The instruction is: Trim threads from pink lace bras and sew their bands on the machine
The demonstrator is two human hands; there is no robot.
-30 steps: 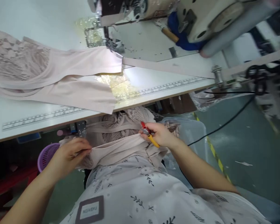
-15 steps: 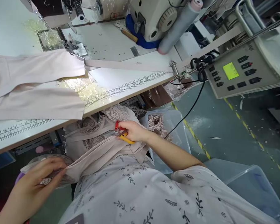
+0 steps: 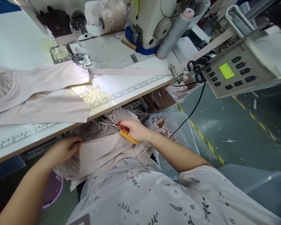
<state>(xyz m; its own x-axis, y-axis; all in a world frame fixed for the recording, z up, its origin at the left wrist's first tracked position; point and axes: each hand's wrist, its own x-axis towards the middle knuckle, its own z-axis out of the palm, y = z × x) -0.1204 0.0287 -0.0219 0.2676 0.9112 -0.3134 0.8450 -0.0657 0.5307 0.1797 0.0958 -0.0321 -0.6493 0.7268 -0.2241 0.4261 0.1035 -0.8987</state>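
Note:
Across my lap lies a pale pink bra [image 3: 100, 150] with lace cups. My left hand [image 3: 66, 147] pinches its fabric at the upper left edge, close under the table. In my right hand [image 3: 135, 129] are scissors [image 3: 124, 132] with red and yellow handles; their blades are spread and point left over the lace. Whether the blades touch the cloth I cannot tell. On the table, another pale pink lace garment [image 3: 37, 84] reaches to the sewing machine's presser foot [image 3: 77, 57], where a pale strip [image 3: 128, 72] runs off to the right.
A ruler tape [image 3: 131, 89] follows the table's front edge. At right, a control box [image 3: 239, 68] juts out above the floor. Below it, a clear bin [image 3: 189, 140] holds lace pieces. A purple bucket [image 3: 52, 190] stands at lower left. A black cable [image 3: 194, 111] hangs down.
My left hand has moved up and right, taking the bra's edge toward the table. The scissors have swung, their blades now pointing more upward and spread. The view has shifted slightly.

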